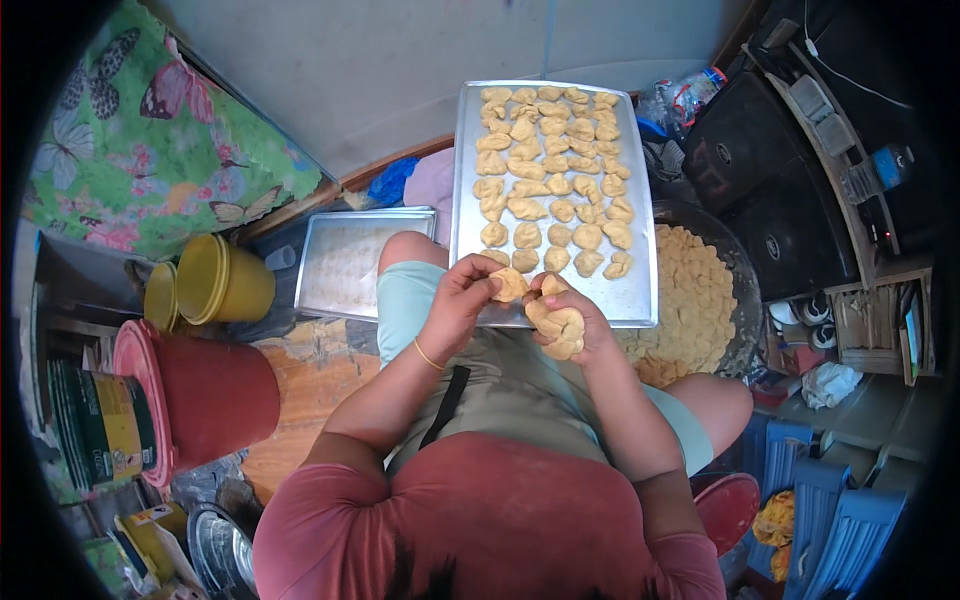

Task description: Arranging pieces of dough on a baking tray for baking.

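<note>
Both of my hands are over the near edge of a metal baking tray (635, 297) that rests at my lap. Pinched in my left hand (462, 303) is a small piece of yellowish dough (510, 286). My right hand (588, 312) is wrapped round a larger, folded lump of dough (558, 330). The two doughs are close together, with a narrow gap between them. Rows of small, uneven dough pieces (528, 208) cover most of the tray, and the nearest row lies just beyond my fingers.
A wide dark basin (745, 318) full of dough pieces stands right of the tray. More metal trays (305, 290) lie at the left. Beyond them are yellow buckets (240, 285) and a red bucket (225, 390). Dark cabinets (770, 190) stand at the right.
</note>
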{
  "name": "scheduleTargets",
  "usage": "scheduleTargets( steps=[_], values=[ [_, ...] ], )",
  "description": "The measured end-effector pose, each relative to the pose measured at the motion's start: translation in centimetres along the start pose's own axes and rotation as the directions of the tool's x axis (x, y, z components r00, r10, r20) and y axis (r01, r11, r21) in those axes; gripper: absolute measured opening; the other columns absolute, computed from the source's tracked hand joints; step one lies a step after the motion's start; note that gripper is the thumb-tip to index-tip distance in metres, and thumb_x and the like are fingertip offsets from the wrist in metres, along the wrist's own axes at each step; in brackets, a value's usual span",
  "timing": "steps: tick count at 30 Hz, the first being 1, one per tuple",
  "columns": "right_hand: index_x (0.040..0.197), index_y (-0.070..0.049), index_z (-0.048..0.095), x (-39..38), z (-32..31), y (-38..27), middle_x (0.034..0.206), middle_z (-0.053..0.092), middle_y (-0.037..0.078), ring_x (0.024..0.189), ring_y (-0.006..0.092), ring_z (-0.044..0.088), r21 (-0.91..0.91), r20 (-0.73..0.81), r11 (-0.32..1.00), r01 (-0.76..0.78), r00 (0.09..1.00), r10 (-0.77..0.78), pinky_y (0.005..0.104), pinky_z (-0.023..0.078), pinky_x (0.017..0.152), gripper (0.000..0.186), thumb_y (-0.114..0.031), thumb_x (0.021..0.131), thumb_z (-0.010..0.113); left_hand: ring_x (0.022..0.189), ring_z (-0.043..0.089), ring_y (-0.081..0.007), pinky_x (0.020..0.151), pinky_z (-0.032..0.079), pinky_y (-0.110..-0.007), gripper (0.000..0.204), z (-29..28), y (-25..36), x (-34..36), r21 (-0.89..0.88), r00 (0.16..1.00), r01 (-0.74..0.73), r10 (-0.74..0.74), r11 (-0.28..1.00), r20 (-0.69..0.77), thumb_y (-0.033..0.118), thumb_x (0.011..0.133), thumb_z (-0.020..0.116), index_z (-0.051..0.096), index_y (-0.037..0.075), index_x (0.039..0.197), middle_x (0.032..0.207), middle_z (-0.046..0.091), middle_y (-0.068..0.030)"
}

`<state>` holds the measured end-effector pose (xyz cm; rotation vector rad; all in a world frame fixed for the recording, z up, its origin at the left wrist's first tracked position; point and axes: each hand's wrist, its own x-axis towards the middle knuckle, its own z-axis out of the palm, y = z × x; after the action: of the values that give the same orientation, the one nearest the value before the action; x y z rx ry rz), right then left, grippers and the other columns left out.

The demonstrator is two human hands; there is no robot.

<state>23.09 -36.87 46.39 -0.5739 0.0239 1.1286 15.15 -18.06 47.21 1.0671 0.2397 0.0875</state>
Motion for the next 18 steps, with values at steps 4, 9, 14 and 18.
scheduleTargets(
  steps=[4,9,14,18],
  values=[
    [0.114,-0.006,0.053,0.1,1.2,-0.1,0.097,0.059,0.007,0.078,0.0164,0.060,-0.116,-0.172,0.974,0.192,0.962,-0.210,0.0273,0.050,0.061,0.032,-0.013,0.086,0.066,0.092,0.061,-0.0157,0.076,0.051,-0.029,0.019,-2.3,-0.6,-0.1,0.281,0.966,-0.243,0.257,0.928,-0.015,0.005,0.090,0.061,0.059,0.002,0.108,0.100,0.063,-0.0071],
    [0.108,-0.003,0.055,1.4,2.4,0.0,0.098,0.058,0.006,0.089,0.0143,0.055,-0.457,-0.396,0.767,0.450,0.669,-0.629,0.0283,0.047,0.075,0.027,-0.023,0.092,0.064,0.094,0.060,-0.0210,0.079,0.048,-0.033,0.026,-4.0,-1.2,0.4,0.827,0.717,-0.553,0.447,-0.101,0.534,0.010,0.086,0.066,0.061,0.007,0.112,0.104,0.060,-0.0089],
    [0.106,-0.005,0.054,3.1,1.2,2.0,0.095,0.056,0.003,0.086,0.0112,0.052,-0.711,-0.279,0.481,0.513,0.422,-0.863,0.0270,0.046,0.076,0.026,-0.027,0.095,0.062,0.096,0.060,-0.0202,0.078,0.050,-0.034,0.026,3.4,1.6,-1.7,0.787,0.917,-0.381,0.309,0.485,0.253,0.018,0.084,0.072,0.065,0.005,0.106,0.100,0.061,-0.0101],
    [0.106,-0.007,0.052,3.7,1.6,2.5,0.092,0.055,0.002,0.084,0.0097,0.053,-0.554,-0.354,0.602,0.575,0.493,-0.795,0.0260,0.048,0.071,0.027,-0.031,0.097,0.058,0.086,0.060,-0.0090,0.073,0.051,-0.026,0.029,2.0,-2.6,0.4,0.351,0.994,-0.102,0.078,0.931,0.081,0.007,0.087,0.070,0.060,0.003,0.114,0.095,0.061,-0.0034]
  ],
)
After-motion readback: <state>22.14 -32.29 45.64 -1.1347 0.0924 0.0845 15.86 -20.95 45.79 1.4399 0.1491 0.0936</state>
